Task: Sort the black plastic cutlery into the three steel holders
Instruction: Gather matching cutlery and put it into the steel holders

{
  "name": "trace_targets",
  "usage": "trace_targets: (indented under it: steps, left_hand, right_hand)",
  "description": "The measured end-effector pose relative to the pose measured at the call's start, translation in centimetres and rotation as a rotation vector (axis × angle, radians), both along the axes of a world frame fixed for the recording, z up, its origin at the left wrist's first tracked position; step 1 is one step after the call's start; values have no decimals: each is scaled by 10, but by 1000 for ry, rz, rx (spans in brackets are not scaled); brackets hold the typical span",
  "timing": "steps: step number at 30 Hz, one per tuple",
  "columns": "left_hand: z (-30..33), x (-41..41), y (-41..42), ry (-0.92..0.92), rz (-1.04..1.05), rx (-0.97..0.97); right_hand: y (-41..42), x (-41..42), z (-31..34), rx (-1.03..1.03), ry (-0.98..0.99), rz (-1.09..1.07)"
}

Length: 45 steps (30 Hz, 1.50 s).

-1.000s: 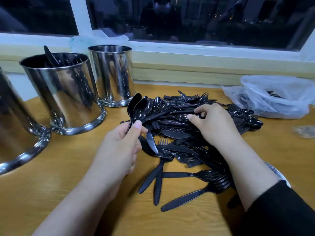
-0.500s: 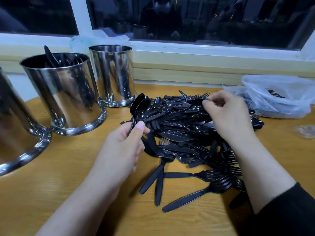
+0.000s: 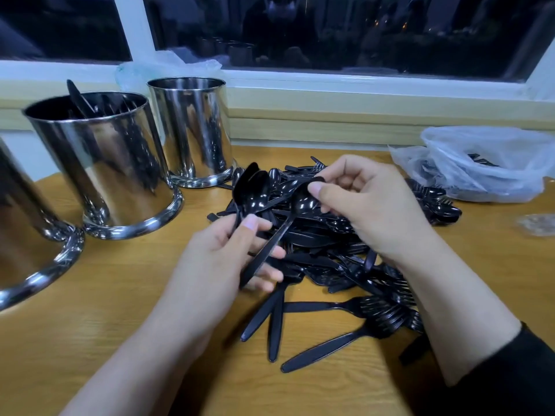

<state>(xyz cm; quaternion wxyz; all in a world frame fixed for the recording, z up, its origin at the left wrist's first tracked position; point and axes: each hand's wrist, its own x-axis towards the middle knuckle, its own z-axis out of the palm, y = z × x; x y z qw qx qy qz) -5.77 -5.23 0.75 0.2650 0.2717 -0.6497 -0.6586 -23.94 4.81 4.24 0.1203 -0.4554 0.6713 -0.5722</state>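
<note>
R hand (image 3: 372, 205) fingers (image 3: 318, 192) are pinching the bowl of a spoon (image 3: 288, 223), w/ its handle slanting down to the L hand (image 3: 219, 259) and lying across those fingers. L hand is curled round a small bunch of spoons (image 3: 250, 193), thumb on top, bowls sticking up. Both hands sit over the cutlery pile (image 3: 345, 265) on the wood counter (image 3: 90, 310), forks & knives mixed in. Three steel holders on the left: near one (image 3: 27, 235) cut off by the frame, mid one (image 3: 99, 163) has some black pieces inside, far one (image 3: 192, 130) by the window, can't see its contents. Plastic bag (image 3: 486, 166) w/ more cutlery at far right.
</note>
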Motion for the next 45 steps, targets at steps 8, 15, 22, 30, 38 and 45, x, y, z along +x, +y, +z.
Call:
trace_targets:
  steps: [8, 15, 22, 30, 38, 45]
  left_hand:
    - [-4, 2, -3, -10, -37, 93]
    - [-5, 3, -6, -14, -49, 91]
    - [-8, 4, -7, 2, -11, 85]
    - [-9, 3, -7, 1, 25, 72]
    - [-10, 4, -14, 11, 106, 79]
    - [-5, 16, -29, -28, 125, 84]
  right_hand:
    - [8, -19, 1, 257, 219, -251]
    - [15, -32, -4, 775, 329, -219]
    - [14, -31, -5, 763, 339, -227]
    - [16, -38, 0, 236, 283, -446]
    - [16, -31, 5, -1, 250, -234]
    - [14, -5, 9, 197, 179, 110]
